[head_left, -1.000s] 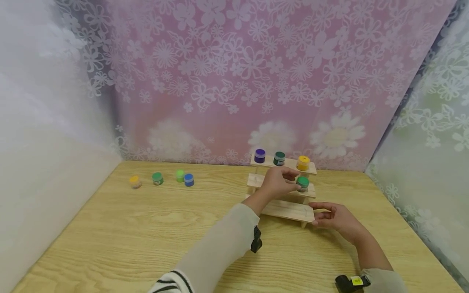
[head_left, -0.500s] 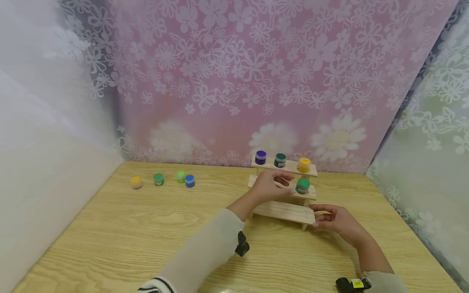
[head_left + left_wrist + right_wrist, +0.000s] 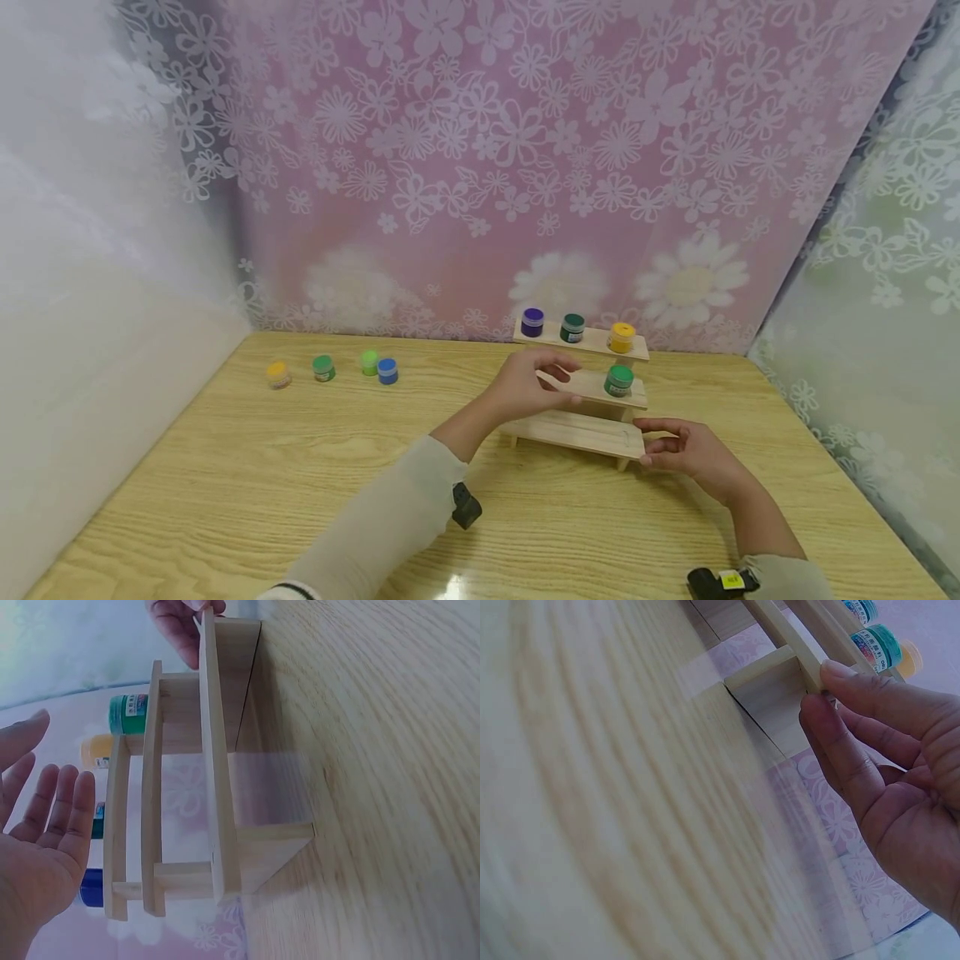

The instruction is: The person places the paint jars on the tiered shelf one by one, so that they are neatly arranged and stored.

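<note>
A three-step wooden display stand [image 3: 579, 431] stands on the right side of the table. My right hand [image 3: 693, 454] pinches the right end of its lowest step, thumb and fingertips on the board's edge in the right wrist view. My left hand [image 3: 525, 388] holds nothing; its fingers are spread and relaxed in front of the middle step. To the right of it, a green-lidded paint jar [image 3: 619, 381] sits at the right end of the middle step. Purple [image 3: 532, 322], dark green [image 3: 572, 328] and yellow [image 3: 622, 337] paint jars line the top step.
At the back left of the table stand a yellow-orange jar [image 3: 278, 375], a green jar [image 3: 323, 368], a light green jar [image 3: 370, 362] and a blue jar [image 3: 387, 372]. A pink flowered curtain [image 3: 450, 208] hangs behind the table.
My left hand has drawn away leftward from the green paint jar on the middle step, leaving it standing there. The right hand keeps its place at the stand's lowest step.
</note>
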Available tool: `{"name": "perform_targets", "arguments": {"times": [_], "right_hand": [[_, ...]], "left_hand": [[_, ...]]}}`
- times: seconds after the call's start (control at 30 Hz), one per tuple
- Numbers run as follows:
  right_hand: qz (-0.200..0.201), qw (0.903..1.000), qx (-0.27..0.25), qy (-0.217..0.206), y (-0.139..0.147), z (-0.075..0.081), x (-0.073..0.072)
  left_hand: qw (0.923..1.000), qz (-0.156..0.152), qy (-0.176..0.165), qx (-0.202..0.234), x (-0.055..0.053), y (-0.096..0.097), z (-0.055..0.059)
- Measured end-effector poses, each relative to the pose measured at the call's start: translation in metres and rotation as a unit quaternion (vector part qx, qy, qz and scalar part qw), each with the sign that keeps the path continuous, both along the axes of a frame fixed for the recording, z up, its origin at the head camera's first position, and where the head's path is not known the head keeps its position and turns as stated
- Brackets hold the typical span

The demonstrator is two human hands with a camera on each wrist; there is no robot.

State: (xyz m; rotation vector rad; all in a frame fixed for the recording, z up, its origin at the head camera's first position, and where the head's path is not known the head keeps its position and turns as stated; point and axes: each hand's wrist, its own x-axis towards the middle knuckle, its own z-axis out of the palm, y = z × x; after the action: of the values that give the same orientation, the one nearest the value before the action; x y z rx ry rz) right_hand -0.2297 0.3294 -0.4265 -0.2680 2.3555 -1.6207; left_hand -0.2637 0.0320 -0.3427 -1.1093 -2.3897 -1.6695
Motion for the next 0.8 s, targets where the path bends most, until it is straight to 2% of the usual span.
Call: {"name": "perform_targets", "arguments": {"times": [0.23,0.3,0.47,0.8], "right_hand": [[0.000,1.0000,0.002,0.002,0.000,0.000,0.000],[0.002,1.0000,0.002,0.004,0.000,0.000,0.000],[0.002,1.0000,0.003,0.007,0.001,-0.001,-0.001],[0.004,0.9999,0.006,0.011,0.000,0.000,0.001]], "left_hand": [[0.9997,-0.014,0.012,0.014,-0.013,-0.008,-0.018],[0.9996,-0.020,0.018,0.013,-0.014,-0.011,-0.021],[0.9989,-0.042,0.019,0.006,-0.009,-0.019,-0.021],[0.9973,-0.064,0.024,-0.025,0.002,-0.035,-0.019]]}}
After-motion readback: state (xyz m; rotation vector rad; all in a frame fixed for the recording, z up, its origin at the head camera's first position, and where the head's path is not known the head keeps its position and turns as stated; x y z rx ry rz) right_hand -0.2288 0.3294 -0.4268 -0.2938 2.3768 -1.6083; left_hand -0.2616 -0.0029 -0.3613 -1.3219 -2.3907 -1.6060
